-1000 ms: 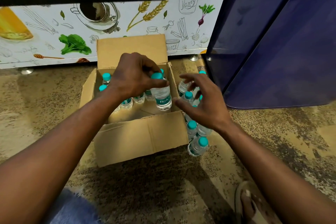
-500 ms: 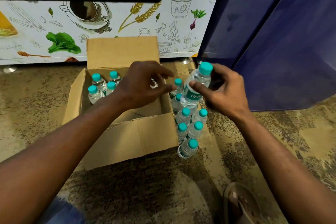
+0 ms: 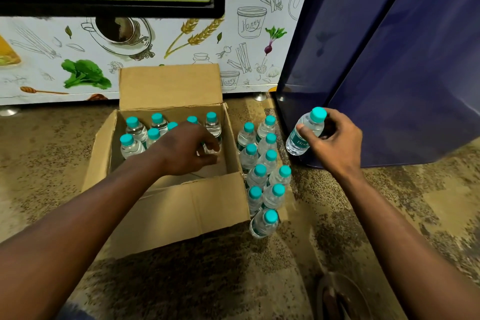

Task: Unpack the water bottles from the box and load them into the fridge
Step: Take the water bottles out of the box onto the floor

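On the speckled floor, an open cardboard box is standing with several water bottles upright inside it. The left hand is reaching into the box, its fingers curling around one bottle there; I cannot tell if the grip is closed. The right hand is holding a tilted bottle, fingers wrapped around its body, in front of the dark blue fridge. Just beside the box, a cluster of bottles is standing.
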Action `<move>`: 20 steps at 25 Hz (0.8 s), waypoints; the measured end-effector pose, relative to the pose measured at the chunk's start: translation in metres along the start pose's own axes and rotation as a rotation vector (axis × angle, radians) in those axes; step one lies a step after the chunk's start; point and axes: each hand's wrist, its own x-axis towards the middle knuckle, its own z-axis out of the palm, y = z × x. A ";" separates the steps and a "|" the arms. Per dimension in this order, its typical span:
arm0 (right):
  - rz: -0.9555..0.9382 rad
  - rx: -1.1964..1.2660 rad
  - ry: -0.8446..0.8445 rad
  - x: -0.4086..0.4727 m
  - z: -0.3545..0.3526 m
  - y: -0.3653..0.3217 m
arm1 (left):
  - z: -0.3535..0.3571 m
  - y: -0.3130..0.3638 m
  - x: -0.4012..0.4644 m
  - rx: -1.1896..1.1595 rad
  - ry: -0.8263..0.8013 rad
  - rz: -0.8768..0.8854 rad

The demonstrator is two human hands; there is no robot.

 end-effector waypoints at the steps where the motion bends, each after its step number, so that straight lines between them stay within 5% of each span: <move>1: 0.003 -0.018 -0.005 0.001 0.004 0.001 | 0.001 -0.001 -0.001 -0.005 -0.008 -0.006; 10: 0.250 -0.201 -0.375 0.002 0.058 0.025 | 0.002 -0.010 -0.003 0.010 -0.034 -0.062; 20: 0.341 -0.321 -0.442 0.001 0.081 0.046 | 0.002 -0.016 -0.006 0.015 -0.079 -0.131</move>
